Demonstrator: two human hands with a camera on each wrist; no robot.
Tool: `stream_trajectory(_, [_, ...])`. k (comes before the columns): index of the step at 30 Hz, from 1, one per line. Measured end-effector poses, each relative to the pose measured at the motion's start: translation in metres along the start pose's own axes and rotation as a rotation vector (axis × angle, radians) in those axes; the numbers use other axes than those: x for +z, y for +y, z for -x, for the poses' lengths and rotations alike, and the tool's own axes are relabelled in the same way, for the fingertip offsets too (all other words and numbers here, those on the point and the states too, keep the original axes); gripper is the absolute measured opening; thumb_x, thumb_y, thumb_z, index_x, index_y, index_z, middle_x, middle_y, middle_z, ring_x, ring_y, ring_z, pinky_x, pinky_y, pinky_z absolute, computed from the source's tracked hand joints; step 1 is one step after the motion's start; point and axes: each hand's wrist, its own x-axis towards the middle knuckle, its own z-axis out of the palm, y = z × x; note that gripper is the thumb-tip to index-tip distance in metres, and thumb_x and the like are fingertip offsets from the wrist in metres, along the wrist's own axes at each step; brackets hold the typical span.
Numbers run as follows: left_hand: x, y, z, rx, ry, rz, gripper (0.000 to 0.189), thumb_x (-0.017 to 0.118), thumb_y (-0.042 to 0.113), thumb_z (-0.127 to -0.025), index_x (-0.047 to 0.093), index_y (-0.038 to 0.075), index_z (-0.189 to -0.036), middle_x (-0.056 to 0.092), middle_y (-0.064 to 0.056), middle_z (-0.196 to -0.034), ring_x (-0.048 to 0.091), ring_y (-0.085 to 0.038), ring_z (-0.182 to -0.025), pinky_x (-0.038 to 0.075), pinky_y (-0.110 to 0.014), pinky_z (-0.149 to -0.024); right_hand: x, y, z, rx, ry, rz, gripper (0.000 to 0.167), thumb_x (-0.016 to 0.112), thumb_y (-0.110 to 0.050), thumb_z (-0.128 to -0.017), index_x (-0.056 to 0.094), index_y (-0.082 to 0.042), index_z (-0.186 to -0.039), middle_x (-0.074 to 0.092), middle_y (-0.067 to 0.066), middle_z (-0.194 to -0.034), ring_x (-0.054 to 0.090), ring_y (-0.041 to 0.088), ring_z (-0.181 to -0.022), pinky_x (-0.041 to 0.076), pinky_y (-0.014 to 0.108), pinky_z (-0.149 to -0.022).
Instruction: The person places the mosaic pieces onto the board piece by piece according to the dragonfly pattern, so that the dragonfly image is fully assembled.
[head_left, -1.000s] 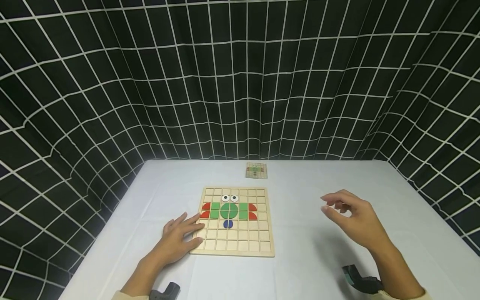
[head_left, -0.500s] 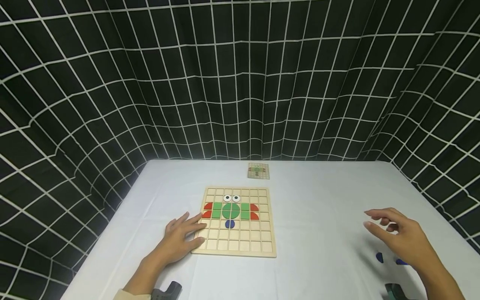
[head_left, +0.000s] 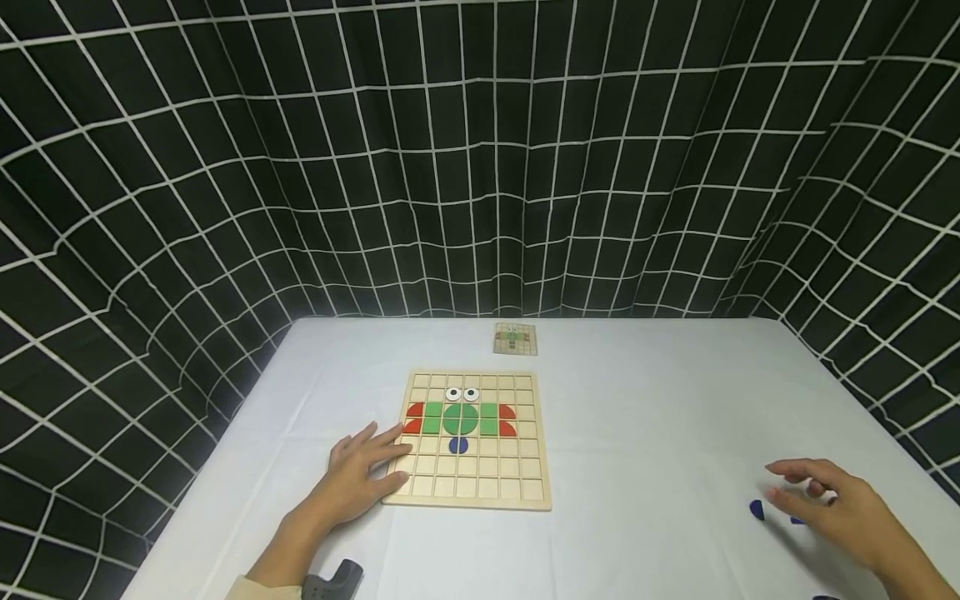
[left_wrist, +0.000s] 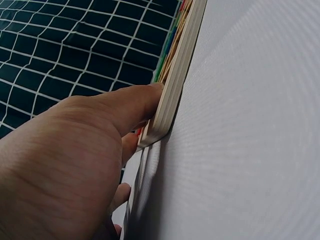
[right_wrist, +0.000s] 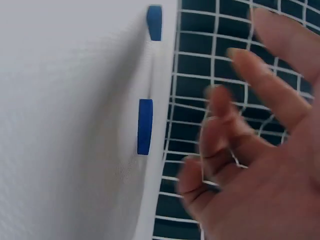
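Note:
A wooden grid board (head_left: pixel 487 490) lies on the table, bearing two eye pieces (head_left: pixel 471 394), green pieces (head_left: pixel 461 419), red quarter-round pieces (head_left: pixel 507 428) and a blue disc of two halves (head_left: pixel 458 446). My left hand (head_left: pixel 360 479) rests on its left edge, fingers spread; the left wrist view has the thumb touching the board's side (left_wrist: pixel 175 90). Far to the right, my right hand (head_left: pixel 847 508) hovers over the cloth, fingers loosely bent around nothing. Beside and below it lie two loose blue pieces, one rounded (head_left: pixel 757 509), the other (head_left: pixel 797 521) partly hidden by the hand.
A small card (head_left: pixel 515 350) picturing a similar pattern lies behind the board. White cloth (head_left: pixel 637 400) covers the table. Black curtains (head_left: pixel 510 167) with white grid lines surround its back and sides.
My right hand has moved right and, lately, lower, from beside the board to the loose blue pieces, which have come into view. The left hand has stayed on the board.

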Motion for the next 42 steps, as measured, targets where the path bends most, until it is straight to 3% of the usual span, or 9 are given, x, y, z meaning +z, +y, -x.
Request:
stream_trajectory(4, [0.000,-0.001,0.000,0.009,0.004,0.005,0.040,0.072,0.038,-0.085,0.067,0.025,-0.123,0.043,0.004,-0.147,0.020,-0.031,-0.142,0.003,-0.057,-0.110,0.006,0.009,-0.002,-0.006,-0.090,-0.015,0.058,0.075,-0.042,-0.082,0.062,0.002,-0.116,0.056,0.029,-0.117,0.049,0.046,-0.104,0.047,0.055,-0.075])
stream_trajectory(6, [0.000,-0.001,0.000,0.013,0.006,0.006,0.040,0.072,0.037,-0.085,0.067,0.024,-0.123,0.043,0.004,-0.147,0.020,-0.032,-0.142,0.003,-0.057,-0.110,0.011,0.012,-0.003,-0.034,-0.108,-0.017,0.055,0.078,-0.039,-0.080,0.063,0.002,-0.113,0.057,0.029,-0.116,0.049,0.049,-0.107,0.044,0.059,-0.080])
stream_trajectory(11, [0.000,-0.001,0.000,0.011,0.004,0.003,0.041,0.072,0.038,-0.085,0.067,0.024,-0.123,0.042,0.004,-0.148,0.020,-0.032,-0.142,0.002,-0.058,-0.110,0.021,0.017,-0.002,-0.119,-0.087,0.030,0.047,0.083,-0.032,-0.075,0.066,-0.001,-0.107,0.058,0.018,-0.108,0.052,0.041,-0.102,0.048,0.054,-0.079])
stream_trajectory(16, [-0.001,-0.001,0.000,0.011,0.004,0.000,0.041,0.072,0.038,-0.085,0.067,0.024,-0.123,0.042,0.003,-0.148,0.020,-0.032,-0.142,0.003,-0.057,-0.110,0.024,0.018,-0.001,-0.149,-0.065,0.030,0.044,0.082,-0.030,-0.076,0.066,-0.002,-0.105,0.057,0.016,-0.106,0.051,0.039,-0.101,0.047,0.056,-0.080])
stream_trajectory(30, [0.000,-0.002,0.000,0.005,0.004,-0.007,0.041,0.072,0.038,-0.085,0.067,0.025,-0.123,0.043,0.004,-0.147,0.020,-0.032,-0.142,0.002,-0.057,-0.110,0.024,0.017,0.000,-0.125,-0.061,0.015,0.034,0.081,-0.028,-0.078,0.068,-0.005,-0.100,0.057,0.014,-0.104,0.052,0.039,-0.100,0.046,0.057,-0.080])
stream_trajectory(38, [-0.001,-0.001,-0.001,0.010,0.012,-0.009,0.040,0.073,0.037,-0.084,0.068,0.024,-0.122,0.044,0.003,-0.147,0.021,-0.032,-0.142,0.003,-0.058,-0.110,0.020,0.008,0.000,-0.064,0.009,0.072,0.042,0.080,-0.040,-0.077,0.066,-0.005,-0.095,0.062,0.008,-0.094,0.056,0.028,-0.084,0.048,0.044,-0.068])
stream_trajectory(42, [0.000,-0.001,0.000,0.009,0.005,-0.004,0.040,0.073,0.036,-0.084,0.068,0.024,-0.122,0.044,0.003,-0.147,0.021,-0.033,-0.142,0.003,-0.058,-0.110,0.017,0.001,0.004,-0.060,0.093,0.056,0.041,0.081,-0.040,-0.076,0.066,-0.006,-0.094,0.062,0.007,-0.090,0.054,0.025,-0.082,0.046,0.037,-0.063])
